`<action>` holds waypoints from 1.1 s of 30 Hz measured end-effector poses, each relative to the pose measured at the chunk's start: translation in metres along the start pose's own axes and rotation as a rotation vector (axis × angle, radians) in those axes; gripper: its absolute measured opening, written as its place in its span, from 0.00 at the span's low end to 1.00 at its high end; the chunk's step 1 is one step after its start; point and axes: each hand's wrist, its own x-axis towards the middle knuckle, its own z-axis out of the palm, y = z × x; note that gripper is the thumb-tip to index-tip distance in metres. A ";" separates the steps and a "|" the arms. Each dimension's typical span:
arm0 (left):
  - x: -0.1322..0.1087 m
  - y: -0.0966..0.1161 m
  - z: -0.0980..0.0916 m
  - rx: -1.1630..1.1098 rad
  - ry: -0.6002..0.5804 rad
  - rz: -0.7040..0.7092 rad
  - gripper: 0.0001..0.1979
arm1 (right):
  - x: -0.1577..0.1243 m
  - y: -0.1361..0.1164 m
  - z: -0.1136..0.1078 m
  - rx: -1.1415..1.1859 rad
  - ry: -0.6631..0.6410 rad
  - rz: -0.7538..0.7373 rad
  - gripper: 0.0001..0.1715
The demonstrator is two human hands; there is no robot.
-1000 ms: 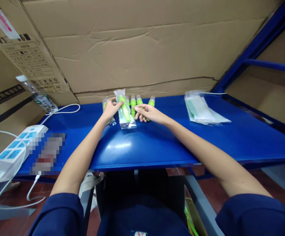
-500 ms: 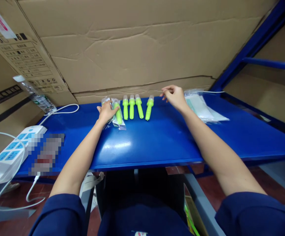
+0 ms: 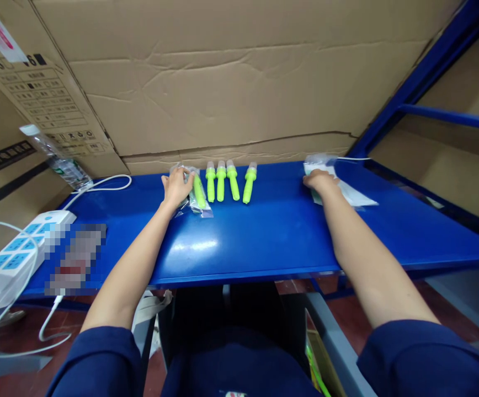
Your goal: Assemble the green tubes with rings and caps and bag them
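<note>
My left hand [image 3: 177,188] rests at the back of the table, its curled fingers and thumb against a clear plastic bag [image 3: 205,209] holding a bright green stick [image 3: 198,192]. More crinkled clear plastic lies under the palm, partly hidden. Just right of it, three green sticks with clear caps [image 3: 221,184] lie side by side, caps toward the cardboard. A fourth capped green stick [image 3: 248,184] lies slightly apart. Over at the right, my right hand [image 3: 323,181] lies on a stack of flat plastic bags [image 3: 354,194], fingers apart; the fingertips are partly hidden.
Cardboard [image 3: 239,82] walls the back of the blue table [image 3: 239,242]. At left are a plastic bottle [image 3: 68,165], a white power strip [image 3: 28,242], a blurred-out dark device [image 3: 80,256] and looping white cables [image 3: 102,187]. A blue frame post [image 3: 388,118] stands at right.
My right hand has moved right and down from above the table onto the stack of plastic bags. My left thumb has drawn in from the green stick; that hand otherwise stays in place.
</note>
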 end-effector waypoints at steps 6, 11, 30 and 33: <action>-0.001 0.004 -0.003 -0.042 0.017 0.010 0.09 | -0.009 -0.006 -0.008 -0.013 0.008 -0.083 0.25; -0.003 0.010 -0.006 -0.056 0.027 0.018 0.09 | -0.034 -0.019 -0.025 0.005 0.114 -0.144 0.25; -0.014 0.053 0.020 -0.985 -0.158 -0.269 0.11 | -0.186 -0.104 0.009 0.346 0.089 -1.269 0.27; -0.009 0.047 0.017 -1.103 -0.148 -0.348 0.08 | -0.154 -0.096 -0.004 0.450 0.191 -1.051 0.26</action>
